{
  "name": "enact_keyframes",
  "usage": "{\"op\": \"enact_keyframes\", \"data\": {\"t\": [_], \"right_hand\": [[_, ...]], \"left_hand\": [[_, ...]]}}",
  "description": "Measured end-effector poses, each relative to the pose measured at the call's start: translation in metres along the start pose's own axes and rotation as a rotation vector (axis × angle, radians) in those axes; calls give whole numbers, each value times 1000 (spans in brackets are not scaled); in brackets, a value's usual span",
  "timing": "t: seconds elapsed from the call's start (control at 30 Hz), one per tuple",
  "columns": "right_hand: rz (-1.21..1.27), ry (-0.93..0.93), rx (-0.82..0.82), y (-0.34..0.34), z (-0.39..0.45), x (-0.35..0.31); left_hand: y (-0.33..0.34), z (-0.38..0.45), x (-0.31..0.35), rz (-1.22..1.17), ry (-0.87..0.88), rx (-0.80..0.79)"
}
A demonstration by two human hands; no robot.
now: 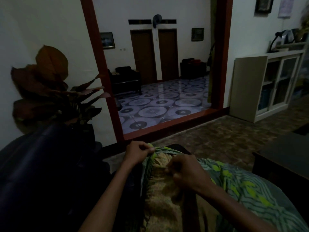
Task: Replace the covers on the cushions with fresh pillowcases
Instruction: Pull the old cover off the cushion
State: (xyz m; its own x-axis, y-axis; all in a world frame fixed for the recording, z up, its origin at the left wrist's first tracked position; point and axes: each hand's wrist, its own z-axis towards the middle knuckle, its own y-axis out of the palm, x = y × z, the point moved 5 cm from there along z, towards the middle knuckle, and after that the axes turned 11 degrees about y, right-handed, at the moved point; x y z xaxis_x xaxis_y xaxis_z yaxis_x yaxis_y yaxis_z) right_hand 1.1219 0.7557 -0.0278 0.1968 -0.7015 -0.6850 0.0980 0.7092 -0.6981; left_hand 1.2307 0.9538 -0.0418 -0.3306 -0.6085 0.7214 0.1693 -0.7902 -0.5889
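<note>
left hand point(137, 154) pinching the bunched edge of the green pillowcase point(242, 195) | right hand point(185, 171) fingers curled, gripping the yellowish cushion point(160, 190) | cushion's on the lap, half inside the case | dim room, dark sofa point(41, 173) left

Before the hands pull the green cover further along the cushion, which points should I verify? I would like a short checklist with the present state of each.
1. Left hand pinches the edge of the green patterned cover: ok.
2. Right hand grips cloth at the cover's opening: ok, but which layer it holds: cannot tell.
3. Yellowish cushion is exposed inside the opening: ok.
4. Whether the cover is going on or coming off: cannot tell.
5. Light is enough to see a seam or zip: not ok, the scene is dim.
</note>
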Motion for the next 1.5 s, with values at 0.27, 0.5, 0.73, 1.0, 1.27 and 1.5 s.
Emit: {"op": "enact_keyframes", "data": {"t": [0.27, 0.5, 0.73, 1.0, 1.27, 1.5], "right_hand": [[-52, 90, 140, 15, 11, -14], [16, -16, 101, -11, -1, 0], [86, -31, 110, -29, -8, 8], [77, 87, 243, -49, 30, 31], [-273, 401, 70, -37, -6, 140], [-386, 287, -98, 0, -34, 176]], "left_hand": [[3, -2, -3, -73, 15, -15], [6, 4, -9, 75, -44, 72], [19, 0, -28, 170, -28, -236], [19, -19, 47, -49, -201, -603], [38, -28, 15, 93, -71, -306], [64, -56, 26, 490, -188, -672]]}}
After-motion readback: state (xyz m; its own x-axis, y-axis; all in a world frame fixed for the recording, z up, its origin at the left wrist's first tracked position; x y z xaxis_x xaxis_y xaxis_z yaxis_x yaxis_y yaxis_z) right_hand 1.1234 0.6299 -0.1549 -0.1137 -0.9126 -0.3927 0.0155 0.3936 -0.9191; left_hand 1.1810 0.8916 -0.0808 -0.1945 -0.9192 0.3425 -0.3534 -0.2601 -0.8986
